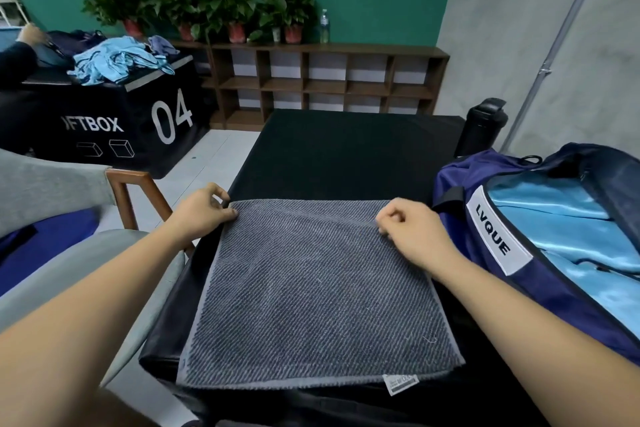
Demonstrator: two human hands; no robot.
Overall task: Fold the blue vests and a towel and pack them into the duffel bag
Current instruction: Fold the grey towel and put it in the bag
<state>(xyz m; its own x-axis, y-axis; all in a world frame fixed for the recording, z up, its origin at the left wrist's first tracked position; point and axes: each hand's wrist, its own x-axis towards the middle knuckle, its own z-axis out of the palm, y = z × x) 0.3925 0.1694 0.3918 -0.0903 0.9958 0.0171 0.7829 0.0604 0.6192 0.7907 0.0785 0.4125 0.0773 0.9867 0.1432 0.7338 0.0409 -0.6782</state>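
Our left hand pinches the far left corner of the towel between thumb and curled fingers. Our right hand is closed on the far right corner in the same way. The towel lies flat and roughly square on the black table. It is grey, ribbed terry with a pale hem and a tag at the near edge. We cannot tell whether it is already doubled.

Just to the right, the navy duffel bag stands unzipped, with glossy light-blue vests inside. We judge the vests packed; folding and packing the towel remain.
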